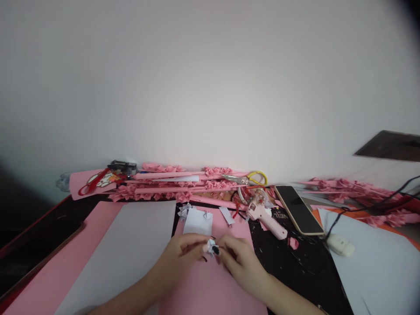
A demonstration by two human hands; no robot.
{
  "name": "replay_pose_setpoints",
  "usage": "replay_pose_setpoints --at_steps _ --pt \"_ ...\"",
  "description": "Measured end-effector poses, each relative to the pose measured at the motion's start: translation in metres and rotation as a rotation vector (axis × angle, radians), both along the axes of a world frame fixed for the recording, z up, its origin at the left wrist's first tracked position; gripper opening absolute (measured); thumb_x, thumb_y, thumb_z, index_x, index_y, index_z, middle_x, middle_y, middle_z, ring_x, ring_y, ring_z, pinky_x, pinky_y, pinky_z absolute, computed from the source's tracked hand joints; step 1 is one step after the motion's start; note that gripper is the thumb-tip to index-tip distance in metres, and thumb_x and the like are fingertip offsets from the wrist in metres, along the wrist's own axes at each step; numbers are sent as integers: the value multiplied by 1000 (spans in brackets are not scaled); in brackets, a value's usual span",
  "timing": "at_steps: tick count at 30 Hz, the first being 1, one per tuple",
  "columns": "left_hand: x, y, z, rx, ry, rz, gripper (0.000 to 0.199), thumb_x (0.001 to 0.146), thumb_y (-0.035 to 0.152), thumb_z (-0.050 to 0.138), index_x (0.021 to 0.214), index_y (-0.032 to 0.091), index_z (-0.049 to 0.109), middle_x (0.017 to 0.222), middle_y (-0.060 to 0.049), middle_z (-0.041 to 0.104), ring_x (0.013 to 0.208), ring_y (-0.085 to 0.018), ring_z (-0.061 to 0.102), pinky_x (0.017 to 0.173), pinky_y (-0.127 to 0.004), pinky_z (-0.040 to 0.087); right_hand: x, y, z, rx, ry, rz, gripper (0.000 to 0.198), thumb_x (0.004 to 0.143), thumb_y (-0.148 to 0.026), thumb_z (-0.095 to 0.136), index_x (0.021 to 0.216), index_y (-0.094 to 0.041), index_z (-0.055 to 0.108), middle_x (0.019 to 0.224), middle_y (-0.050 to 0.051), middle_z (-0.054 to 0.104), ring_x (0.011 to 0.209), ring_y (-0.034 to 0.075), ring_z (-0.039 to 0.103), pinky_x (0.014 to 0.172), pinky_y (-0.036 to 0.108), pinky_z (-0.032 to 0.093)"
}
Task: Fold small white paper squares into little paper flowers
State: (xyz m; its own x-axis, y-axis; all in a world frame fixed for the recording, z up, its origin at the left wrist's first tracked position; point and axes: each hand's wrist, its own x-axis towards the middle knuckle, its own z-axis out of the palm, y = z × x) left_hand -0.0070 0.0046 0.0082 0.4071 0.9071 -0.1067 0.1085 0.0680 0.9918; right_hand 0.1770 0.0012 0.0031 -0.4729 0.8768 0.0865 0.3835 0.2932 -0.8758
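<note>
A small white folded paper flower [210,246] is pinched between the fingertips of both hands, above a pink paper sheet [213,288]. My left hand [185,253] grips it from the left with closed fingers. From the other side, my right hand [241,261] presses its thumb and fingers against it. The fingertips hide part of the flower. Just beyond the hands lies a white paper piece [197,222], with several small white folded pieces [184,211] around its top edge. A narrow white strip [227,216] rests to their right.
Pink paper flower stems [183,189] line the wall. Yellow-handled scissors [257,178], a pink glue gun [271,222] and a phone [299,210] lie at the back right. A white plug adapter [341,245] sits on white paper [380,267]. More white paper [121,253] lies left.
</note>
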Motion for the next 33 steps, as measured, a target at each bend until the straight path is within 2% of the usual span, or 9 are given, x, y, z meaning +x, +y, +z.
replay_pose_setpoints --at_steps 2,6,10,15,22,29,33 --pt "-1 2 0 -51 -41 -3 28 84 32 48 99 20 68 87 -4 70 77 -16 61 70 -26 49 0 2 -1 -58 45 -29 23 88 -22 41 68 -16 49 52 -5 41 43 8 37 44 19 30" --pt "-1 3 0 -81 -78 1 25 78 26 56 100 21 68 89 -3 71 80 -17 62 72 -26 49 0 4 -5 -104 90 -45 18 89 -23 41 73 -16 50 54 -5 46 42 7 39 43 19 31" --pt "-1 1 3 -68 -102 19 21 76 23 60 94 22 71 87 -3 72 85 -20 63 77 -29 48 1 4 -3 -39 24 -21 15 87 -15 40 77 -16 51 55 -4 45 45 8 42 45 19 34" --pt "-1 1 2 -86 -114 40 19 75 23 61 90 21 72 83 -3 72 83 -19 63 75 -28 47 1 5 0 61 -29 -20 17 85 -12 40 89 -16 56 66 -1 53 49 9 47 49 19 38" --pt "-3 8 -4 -233 -138 -34 22 72 24 62 91 18 71 79 -3 72 72 -15 62 66 -23 47 3 6 -4 -57 26 27 19 85 -11 41 71 -16 53 56 -3 51 44 8 45 44 17 35" --pt "-6 9 -5 -197 -161 -69 21 73 24 62 91 18 71 80 -3 72 74 -15 61 68 -23 46 3 6 -2 0 7 52 17 83 -7 43 74 -16 54 57 -3 51 45 8 45 46 17 35" --pt "-3 8 -4 -197 -151 -41 19 72 19 62 87 19 72 77 -2 72 70 -14 60 66 -22 44 3 4 0 77 -44 62 17 83 -7 44 73 -16 53 59 -3 51 49 8 46 49 17 35"
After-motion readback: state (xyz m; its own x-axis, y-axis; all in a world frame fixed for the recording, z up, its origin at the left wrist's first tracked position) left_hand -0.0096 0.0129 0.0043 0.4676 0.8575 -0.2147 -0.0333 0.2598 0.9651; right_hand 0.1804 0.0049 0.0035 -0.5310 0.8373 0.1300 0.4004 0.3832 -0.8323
